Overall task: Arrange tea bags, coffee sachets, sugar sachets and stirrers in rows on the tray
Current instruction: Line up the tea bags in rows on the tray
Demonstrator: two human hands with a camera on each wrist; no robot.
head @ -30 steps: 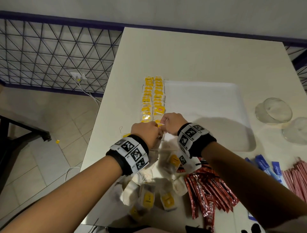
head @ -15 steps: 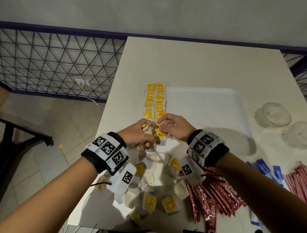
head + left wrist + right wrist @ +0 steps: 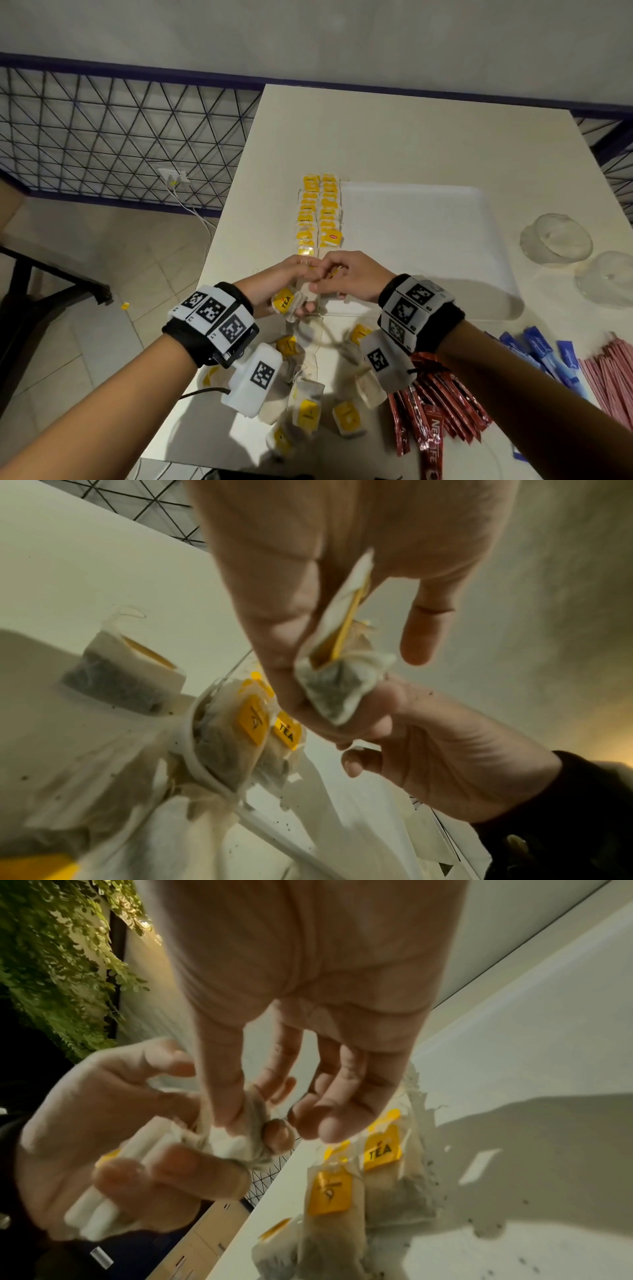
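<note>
White tabletop (image 3: pixel 411 137) carries the tray (image 3: pixel 428 240) beside a railing. One tea bag (image 3: pixel 337 688) is pinched between the right hand (image 3: pixel 349 275) and the left hand (image 3: pixel 274 291), just short of the near end of the two tea bag rows (image 3: pixel 318 212), which run straight away from both hands along the tray's left edge. The left hand also grips a small bundle of bags (image 3: pixel 137 1164) in its curled fingers. The open slot lies directly ahead of the right hand, which appears better placed to set the bag down. Loose tea bags (image 3: pixel 308 411) lie behind the wrists; coffee sachets (image 3: pixel 438 407) lie behind the right wrist.
</note>
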